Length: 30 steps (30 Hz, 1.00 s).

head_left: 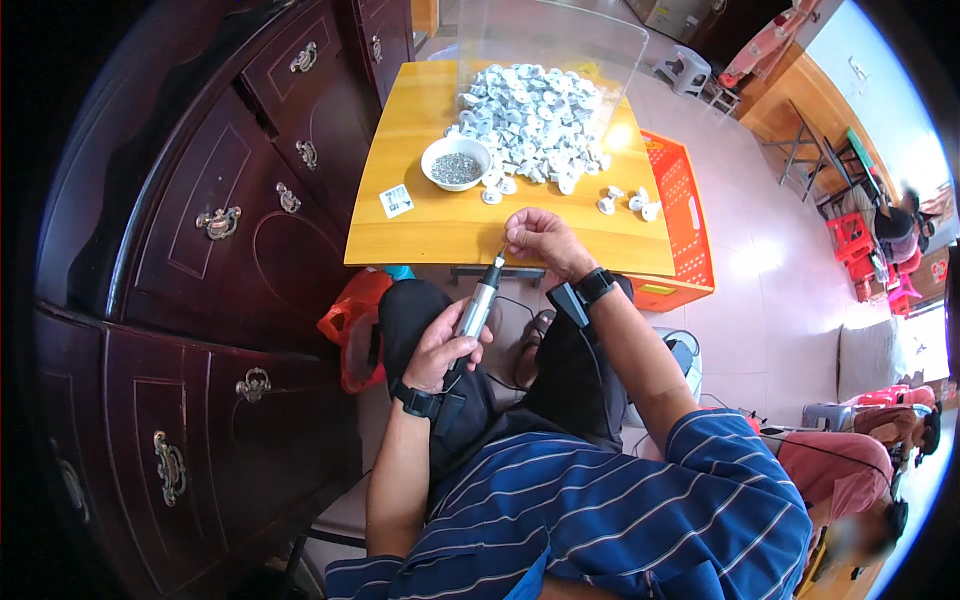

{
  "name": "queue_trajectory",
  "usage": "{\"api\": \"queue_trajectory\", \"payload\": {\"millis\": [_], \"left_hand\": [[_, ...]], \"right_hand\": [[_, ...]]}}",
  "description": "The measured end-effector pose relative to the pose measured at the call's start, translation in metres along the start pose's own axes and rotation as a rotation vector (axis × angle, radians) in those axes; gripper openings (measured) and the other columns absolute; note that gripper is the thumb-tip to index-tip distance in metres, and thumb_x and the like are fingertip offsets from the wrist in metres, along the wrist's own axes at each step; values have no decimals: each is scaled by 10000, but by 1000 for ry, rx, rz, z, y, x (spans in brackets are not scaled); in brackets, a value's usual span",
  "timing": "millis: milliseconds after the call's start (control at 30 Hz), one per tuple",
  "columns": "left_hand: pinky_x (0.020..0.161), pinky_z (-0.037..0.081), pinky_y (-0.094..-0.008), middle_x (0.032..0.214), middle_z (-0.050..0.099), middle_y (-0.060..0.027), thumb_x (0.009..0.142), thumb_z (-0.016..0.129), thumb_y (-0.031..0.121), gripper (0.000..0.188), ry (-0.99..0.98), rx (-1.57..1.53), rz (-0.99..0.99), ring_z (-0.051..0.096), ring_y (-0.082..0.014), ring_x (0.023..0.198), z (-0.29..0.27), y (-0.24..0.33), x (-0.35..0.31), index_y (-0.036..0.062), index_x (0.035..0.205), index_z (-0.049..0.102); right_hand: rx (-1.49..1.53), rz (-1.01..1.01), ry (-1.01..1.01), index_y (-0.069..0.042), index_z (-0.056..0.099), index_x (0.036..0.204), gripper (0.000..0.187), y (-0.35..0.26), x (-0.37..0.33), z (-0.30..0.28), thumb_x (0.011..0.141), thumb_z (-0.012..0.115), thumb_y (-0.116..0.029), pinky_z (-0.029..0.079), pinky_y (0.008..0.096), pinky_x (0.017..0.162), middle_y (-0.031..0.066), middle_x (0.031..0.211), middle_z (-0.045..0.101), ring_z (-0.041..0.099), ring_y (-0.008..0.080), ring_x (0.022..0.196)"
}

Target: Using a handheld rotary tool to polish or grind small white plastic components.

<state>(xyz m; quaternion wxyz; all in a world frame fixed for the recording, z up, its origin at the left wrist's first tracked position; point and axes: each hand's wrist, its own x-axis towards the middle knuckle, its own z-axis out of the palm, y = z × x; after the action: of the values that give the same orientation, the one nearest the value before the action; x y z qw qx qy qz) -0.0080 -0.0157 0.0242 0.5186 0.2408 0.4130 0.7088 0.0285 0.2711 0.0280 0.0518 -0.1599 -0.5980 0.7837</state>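
My left hand [446,345] is wrapped round a silver and black electric screwdriver [480,306], which points up and away from me over my lap. Its thin bit reaches the front edge of the table. There my right hand [540,240] pinches with thumb and fingers right at the bit's tip; whatever sits between them is too small to make out. Beyond the hands stands a white bowl [432,172] of small metal screws [456,168]. A large heap of white plastic parts [530,115] spreads behind and beside it, with a few loose white parts [610,200] at the right.
The yellow wooden table [440,230] carries a clear plastic sheet [620,60] and a small printed card [396,201]. An orange crate [690,220] stands at its right. Dark drawers [210,215] line my left, with a red plastic bag [355,325] beside my knee. Other people sit far right.
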Motion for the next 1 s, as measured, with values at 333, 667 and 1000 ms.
{"api": "queue_trajectory", "payload": {"millis": [333,667,1000], "left_hand": [[637,489,-220,1028,637,-62,876,666,198,682,-6,-49,-15,599,-95,759,0,0,0,24,1468,376],[629,496,-241,1044,636,-101,868,660,212,706,-3,-48,-17,604,-125,762,1,1,-1,4,1468,352],[630,490,-226,1019,637,-74,863,668,204,672,-12,-68,-24,607,-109,755,3,1,0,25,1446,386]], "right_hand": [[27,-25,-90,-57,652,1023,93,-3,-4,2,942,690,-84,570,228,755,6,907,684,683,106,809],[7,-6,-134,-67,643,1023,107,-9,-8,2,952,688,-134,564,222,719,12,881,687,674,101,798],[14,45,-62,-64,642,1019,86,-10,-7,0,952,677,-104,574,220,711,3,882,683,677,94,791]]}}
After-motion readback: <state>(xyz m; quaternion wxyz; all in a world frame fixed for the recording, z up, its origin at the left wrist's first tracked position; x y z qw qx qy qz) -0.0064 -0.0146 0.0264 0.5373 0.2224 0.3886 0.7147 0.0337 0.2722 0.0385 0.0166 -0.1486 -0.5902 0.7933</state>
